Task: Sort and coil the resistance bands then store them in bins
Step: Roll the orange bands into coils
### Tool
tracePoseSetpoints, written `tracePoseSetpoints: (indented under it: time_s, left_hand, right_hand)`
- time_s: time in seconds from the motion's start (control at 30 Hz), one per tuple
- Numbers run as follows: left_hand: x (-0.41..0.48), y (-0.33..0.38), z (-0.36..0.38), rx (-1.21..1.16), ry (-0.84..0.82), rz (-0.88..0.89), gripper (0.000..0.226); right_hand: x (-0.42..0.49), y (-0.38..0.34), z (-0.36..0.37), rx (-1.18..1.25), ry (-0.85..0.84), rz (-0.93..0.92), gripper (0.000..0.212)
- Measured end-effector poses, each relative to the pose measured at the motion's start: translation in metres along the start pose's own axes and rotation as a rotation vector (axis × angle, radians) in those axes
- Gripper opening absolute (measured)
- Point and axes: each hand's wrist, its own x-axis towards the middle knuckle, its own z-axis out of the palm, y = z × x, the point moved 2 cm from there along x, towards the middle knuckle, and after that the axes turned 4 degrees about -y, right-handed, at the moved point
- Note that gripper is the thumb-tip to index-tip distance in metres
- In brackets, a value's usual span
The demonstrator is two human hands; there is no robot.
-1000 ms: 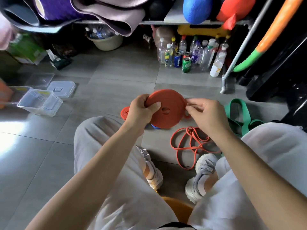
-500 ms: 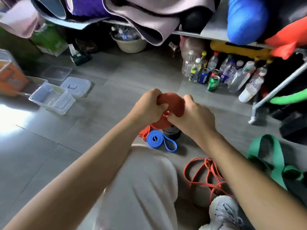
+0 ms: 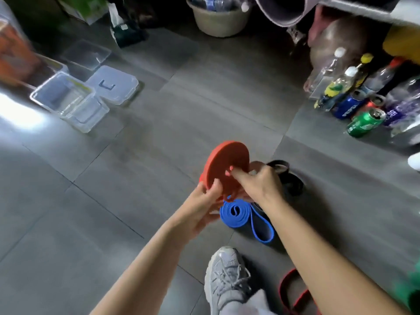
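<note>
1 orange coil farther out — 2 hands

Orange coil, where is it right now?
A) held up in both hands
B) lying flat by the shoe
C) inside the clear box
A: the left hand pinches the orange coil at its lower edge and the right hand holds its other side, above the blue band.

Orange band coiled flat, tilted above the floor, blue band part-coiled below, clear bins far left
</note>
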Motion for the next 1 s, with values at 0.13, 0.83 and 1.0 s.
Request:
tracePoseSetpoints:
  time_s: [0.13, 0.83, 1.0]
  left_hand:
    - [0.035, -0.05, -0.015, -0.127, 0.157, 0.077, 0.019]
    - [0.151, -0.08, -0.087, -0.034, 0.13, -0.234, 0.028]
    - [0.168, -0.093, -0.087, 0.069, 0.224, -0.323, 0.03]
  right_hand:
    - [0.032, 0.032, 0.039, 0.102, -0.081, 0.169, 0.062]
    - [0.164, 0.113, 0.071, -0.278, -0.25, 0.075, 0.025]
    - [0.168, 0.133, 0.072, -0.275, -0.264, 0.111, 0.022]
